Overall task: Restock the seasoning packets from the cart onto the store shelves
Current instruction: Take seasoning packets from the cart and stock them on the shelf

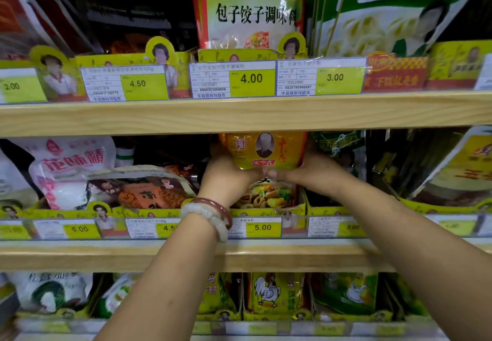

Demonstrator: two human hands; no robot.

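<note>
A yellow seasoning packet [262, 151] with a portrait and a red label stands upright in the middle shelf's slot above the 5.00 price tag [262, 227]. My left hand [226, 175], with two bracelets on the wrist, grips its lower left edge. My right hand [308, 171] grips its lower right edge. The fingertips of both hands meet under the packet's bottom. Behind and below it shows another packet [266, 194] with a food picture. The packet's top is hidden by the shelf board above.
The wooden upper shelf board [239, 114] hangs just over the packet. White and orange packets [80, 175] lie to the left, green ones [338, 146] to the right. A large yellow-and-white packet [255, 8] stands on the upper shelf. Chicken-print packets [269, 295] fill the bottom shelf.
</note>
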